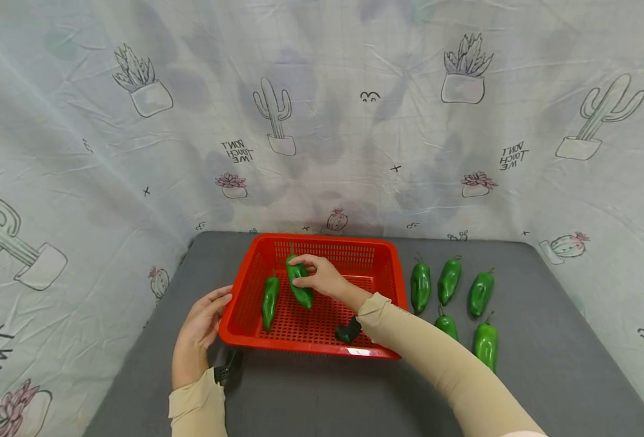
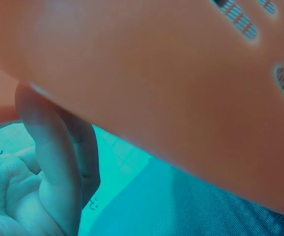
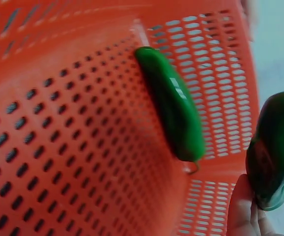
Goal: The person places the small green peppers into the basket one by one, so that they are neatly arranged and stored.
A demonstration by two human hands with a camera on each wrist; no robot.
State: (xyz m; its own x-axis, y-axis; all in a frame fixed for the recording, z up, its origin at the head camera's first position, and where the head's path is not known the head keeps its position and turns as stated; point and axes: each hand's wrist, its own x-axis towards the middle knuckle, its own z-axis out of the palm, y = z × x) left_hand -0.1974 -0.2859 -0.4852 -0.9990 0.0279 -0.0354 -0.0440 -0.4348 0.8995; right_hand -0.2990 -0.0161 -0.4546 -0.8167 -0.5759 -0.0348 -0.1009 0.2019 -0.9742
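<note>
A red plastic basket [image 1: 313,348] with slotted walls stands on the grey table. My right hand [image 1: 327,280] reaches into it from the right and pinches a green pepper [image 1: 300,283] between thumb and fingers, stem pointing away. In the right wrist view the held pepper [image 3: 273,147] shows at the right edge, fingertips round its end. A second green pepper [image 3: 174,105] lies on the basket floor near the left wall. At the basket's left rim, my left hand [image 1: 198,321] holds the edge, its fingers [image 2: 58,147] bent up against the rim in the left wrist view.
Several green peppers [image 1: 481,294] lie on the grey table [image 1: 311,400] to the right of the basket, partly behind the right forearm. A cloth printed with cacti [image 1: 332,121] hangs behind and along both sides of the table.
</note>
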